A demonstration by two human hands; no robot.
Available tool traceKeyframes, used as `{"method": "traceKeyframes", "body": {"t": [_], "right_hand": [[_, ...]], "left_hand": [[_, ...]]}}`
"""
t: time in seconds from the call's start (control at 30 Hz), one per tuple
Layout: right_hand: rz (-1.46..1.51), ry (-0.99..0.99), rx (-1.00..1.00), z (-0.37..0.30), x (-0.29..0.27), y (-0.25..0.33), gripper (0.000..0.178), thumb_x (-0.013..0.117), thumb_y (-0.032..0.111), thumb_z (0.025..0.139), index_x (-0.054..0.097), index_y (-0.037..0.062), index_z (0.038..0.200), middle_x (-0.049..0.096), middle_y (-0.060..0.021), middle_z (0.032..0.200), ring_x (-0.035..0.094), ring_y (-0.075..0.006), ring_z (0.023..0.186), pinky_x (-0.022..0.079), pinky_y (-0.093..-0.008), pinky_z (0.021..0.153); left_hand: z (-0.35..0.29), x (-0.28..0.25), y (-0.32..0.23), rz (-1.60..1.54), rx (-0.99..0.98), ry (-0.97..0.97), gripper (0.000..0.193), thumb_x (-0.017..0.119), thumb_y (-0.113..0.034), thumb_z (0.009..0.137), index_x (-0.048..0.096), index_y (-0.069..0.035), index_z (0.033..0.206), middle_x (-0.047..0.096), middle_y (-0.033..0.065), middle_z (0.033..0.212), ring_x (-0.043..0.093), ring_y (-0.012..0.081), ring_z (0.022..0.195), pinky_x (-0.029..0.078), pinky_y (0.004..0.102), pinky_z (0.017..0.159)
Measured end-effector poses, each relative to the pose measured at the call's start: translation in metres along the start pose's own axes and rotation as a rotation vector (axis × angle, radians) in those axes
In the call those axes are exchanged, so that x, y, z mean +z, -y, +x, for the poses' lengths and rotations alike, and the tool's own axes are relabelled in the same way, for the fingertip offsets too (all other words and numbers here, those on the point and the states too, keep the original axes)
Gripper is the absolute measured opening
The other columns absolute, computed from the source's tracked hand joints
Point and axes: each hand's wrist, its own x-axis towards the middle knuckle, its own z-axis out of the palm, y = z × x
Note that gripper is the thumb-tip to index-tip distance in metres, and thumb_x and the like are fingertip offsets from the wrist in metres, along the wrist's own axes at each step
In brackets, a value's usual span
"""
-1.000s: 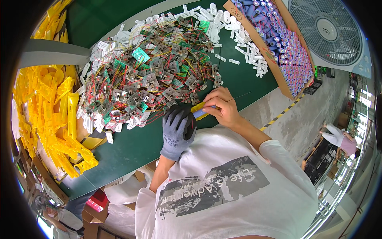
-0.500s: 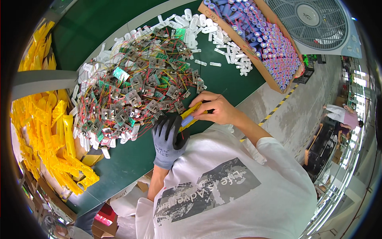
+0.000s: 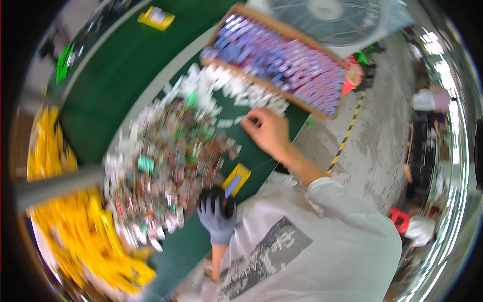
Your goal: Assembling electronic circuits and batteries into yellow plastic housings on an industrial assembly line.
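Observation:
My left hand [image 3: 217,211], in a grey-blue glove with black fingers, is closed around one end of a yellow plastic housing [image 3: 242,174]. A blue cylindrical battery cell [image 3: 233,187] lies in that housing. My bare right hand [image 3: 270,132] is stretched out over the green table, thumb and forefinger pinched at a small white plastic strip [image 3: 239,120]. Motion blurs the fingertips. Close by lies another white strip [image 3: 225,123], and beyond it spreads a heap of white plastic parts [image 3: 221,80].
Wired metal-and-green circuit parts [image 3: 166,156] are heaped left of my hands. A cardboard box [image 3: 308,107] of blue and pink cells stands at the far right, beside a fan [image 3: 327,25]. Yellow housings [image 3: 85,231] pile up at left. Another yellow unit [image 3: 157,18] lies on the far green surface.
My right hand has left the yellow housing and reached away to the small white strips. The left hand keeps hold of the housing. The whole view has shifted and turned.

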Motion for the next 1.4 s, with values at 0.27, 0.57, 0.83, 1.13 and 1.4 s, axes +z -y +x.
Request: {"method": "traceKeyframes", "body": {"t": [0.27, 0.57, 0.83, 1.13, 1.4], "right_hand": [[0.171, -0.194, -0.221, -0.006, 0.042, -0.012, 0.007, 0.064, 0.014, 0.082, 0.060, 0.0086, 0.085, 0.064, -0.0040, 0.094, 0.063, -0.0245, 0.082, 0.051, -0.0357, 0.064], [0.632, 0.252, -0.194, -0.042, -0.007, -0.015, 0.014, 0.068, 0.019, 0.086, 0.062, 0.0062, 0.084, 0.067, -0.0048, 0.085, 0.060, -0.0157, 0.063, 0.046, -0.0290, 0.055], [0.678, 0.496, -0.439, -0.060, 0.013, -0.017, 0.019, 0.074, 0.020, 0.081, 0.067, 0.0032, 0.086, 0.064, -0.0056, 0.075, 0.060, -0.0163, 0.064, 0.044, -0.0297, 0.056], [0.827, 0.579, -0.502, -0.055, 0.001, 0.000, 0.017, 0.065, 0.018, 0.087, 0.069, 0.0018, 0.092, 0.066, -0.0091, 0.081, 0.063, -0.0204, 0.072, 0.046, -0.0318, 0.061], [0.677, 0.645, -0.473, -0.047, 0.010, -0.006, 0.020, 0.063, 0.017, 0.088, 0.067, 0.0008, 0.099, 0.069, -0.0096, 0.085, 0.065, -0.0213, 0.076, 0.049, -0.0317, 0.065]], "left_hand": [[-0.014, 0.001, 0.015, 0.189, 0.074, -0.125, 0.027, 0.066, -0.017, 0.082, 0.063, 0.000, 0.103, 0.064, 0.0170, 0.099, 0.058, 0.0369, 0.090, 0.044, 0.0473, 0.081], [0.006, -0.016, -0.007, 0.107, 0.243, -0.051, 0.031, 0.066, -0.018, 0.084, 0.062, 0.002, 0.107, 0.062, 0.0217, 0.100, 0.059, 0.0396, 0.088, 0.046, 0.0507, 0.079], [0.008, -0.013, -0.003, 0.122, 0.271, -0.103, 0.030, 0.066, -0.019, 0.085, 0.062, 0.002, 0.105, 0.062, 0.0204, 0.096, 0.059, 0.0383, 0.085, 0.048, 0.0485, 0.075], [0.012, -0.011, 0.001, 0.208, 0.288, -0.118, 0.024, 0.065, -0.017, 0.083, 0.063, 0.000, 0.099, 0.062, 0.0187, 0.094, 0.060, 0.0367, 0.084, 0.048, 0.0466, 0.074], [0.032, -0.006, 0.025, 0.250, 0.327, -0.138, 0.026, 0.065, -0.019, 0.084, 0.063, -0.001, 0.102, 0.063, 0.0179, 0.095, 0.060, 0.0357, 0.086, 0.047, 0.0460, 0.077]]}}
